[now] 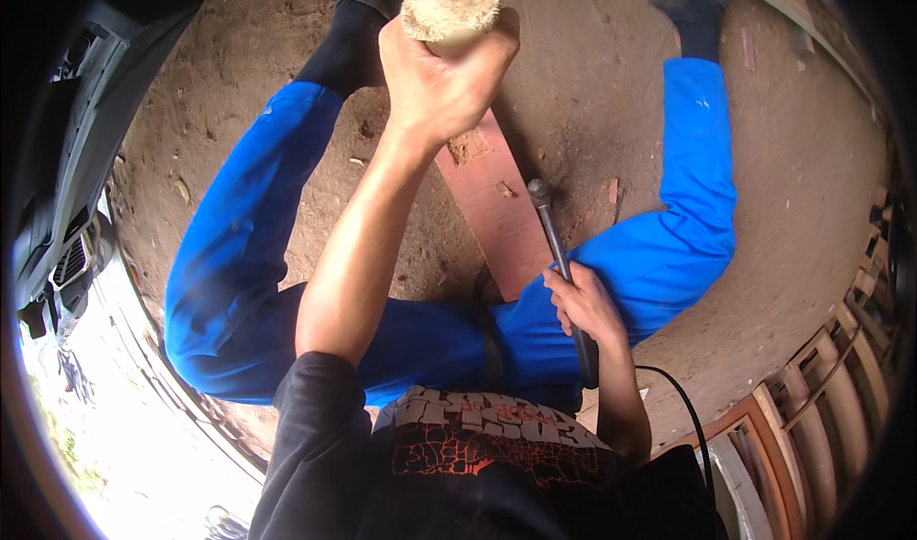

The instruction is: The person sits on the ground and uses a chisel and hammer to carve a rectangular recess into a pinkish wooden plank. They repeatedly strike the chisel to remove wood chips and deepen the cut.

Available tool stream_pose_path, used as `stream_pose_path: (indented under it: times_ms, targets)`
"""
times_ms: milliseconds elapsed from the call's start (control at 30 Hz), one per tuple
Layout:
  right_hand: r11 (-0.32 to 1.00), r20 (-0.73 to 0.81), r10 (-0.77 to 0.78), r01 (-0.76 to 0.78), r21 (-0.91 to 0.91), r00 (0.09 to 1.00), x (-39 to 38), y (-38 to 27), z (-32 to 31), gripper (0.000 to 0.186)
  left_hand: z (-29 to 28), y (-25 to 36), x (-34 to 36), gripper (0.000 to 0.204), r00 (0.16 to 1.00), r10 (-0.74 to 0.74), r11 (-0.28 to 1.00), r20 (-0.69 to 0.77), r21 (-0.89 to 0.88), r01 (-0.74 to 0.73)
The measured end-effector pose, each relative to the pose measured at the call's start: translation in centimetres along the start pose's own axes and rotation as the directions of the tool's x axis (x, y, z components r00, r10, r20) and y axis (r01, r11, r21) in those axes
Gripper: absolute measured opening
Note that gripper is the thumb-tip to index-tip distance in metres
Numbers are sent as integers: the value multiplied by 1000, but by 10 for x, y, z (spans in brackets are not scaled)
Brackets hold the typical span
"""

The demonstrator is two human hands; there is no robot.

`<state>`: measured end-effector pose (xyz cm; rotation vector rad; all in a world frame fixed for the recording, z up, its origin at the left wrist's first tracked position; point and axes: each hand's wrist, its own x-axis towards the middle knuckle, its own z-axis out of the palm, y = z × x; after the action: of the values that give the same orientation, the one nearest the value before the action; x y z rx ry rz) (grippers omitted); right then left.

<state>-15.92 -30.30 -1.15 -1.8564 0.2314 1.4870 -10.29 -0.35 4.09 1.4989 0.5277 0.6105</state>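
Observation:
My left hand is wrapped round a thick wooden-handled chisel, held upright. The pale round end of its handle is frayed and battered; the blade is hidden beneath my fist. Under that hand a reddish wooden plank lies between my legs, with a rough cut recess in its face and a loose chip on it. Over my right thigh, my right hand grips a hammer by its dark metal shaft. The small hammer head points away from me, beside the plank's right edge.
My blue-trousered legs are spread on the brown dirt floor, where wood scraps lie. Wooden slats and frames stand at the lower right, near a black cable. A dark vehicle is at the left.

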Motion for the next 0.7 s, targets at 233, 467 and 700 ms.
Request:
stream_pose_path:
  times_ms: [233, 467, 700]
  targets:
    - [999, 21, -7, 7, -32, 1000, 3, 3, -3, 29, -4, -11, 13, 21, 995, 62, 986, 75, -159, -49]
    - [978, 3, 34, -34, 204, 999, -8, -8, 1, 22, 1, -5, 25, 19, 997, 4, 998, 83, -57, 1]
    - [865, 46, -51, 22, 501, 998, -17, -61, -10, 14, 1, -16, 33, 17, 997, 74, 988, 27, -140, -70]
